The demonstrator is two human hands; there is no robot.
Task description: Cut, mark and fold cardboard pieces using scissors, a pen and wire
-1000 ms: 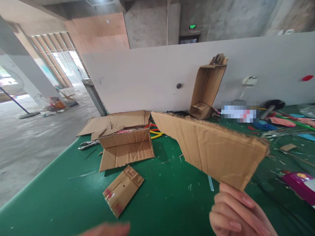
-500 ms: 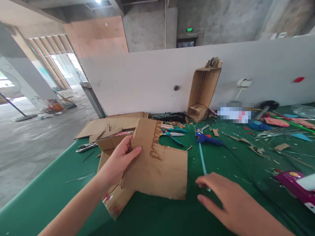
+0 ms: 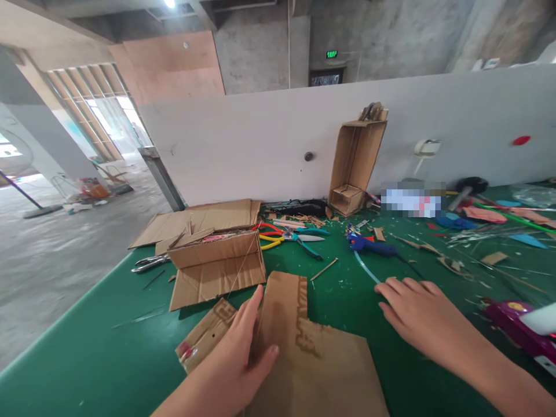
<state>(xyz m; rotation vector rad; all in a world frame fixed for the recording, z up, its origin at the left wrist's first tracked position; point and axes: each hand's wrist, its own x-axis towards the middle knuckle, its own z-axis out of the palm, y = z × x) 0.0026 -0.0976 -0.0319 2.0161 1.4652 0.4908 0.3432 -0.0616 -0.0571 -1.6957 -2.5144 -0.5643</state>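
Observation:
My left hand point(image 3: 237, 362) rests at the left edge of a flat, L-shaped cardboard piece point(image 3: 321, 370), its thumb on the top face and its fingers straight. A smaller cardboard scrap point(image 3: 208, 333) with red marks lies left of it. To the right, my right hand point(image 3: 417, 307) pinches the near end of a light-blue glue stick point(image 3: 366, 267). The stick bends up to the back of a blue glue gun point(image 3: 373, 245) lying on the green table.
Beyond my left hand sits an open cardboard box point(image 3: 217, 263) on the green table point(image 3: 104, 341). Pliers point(image 3: 271, 237) and scissors point(image 3: 308, 238) lie behind. A tall cardboard stand point(image 3: 358, 168) leans near the white partition. A purple device point(image 3: 512, 324) is at right.
The L-shaped cardboard has come down and nearer, uncovering the box and pliers. My left hand moved nearer and right, its fingers straighter. My right hand moved up and right and closed on the glue stick.

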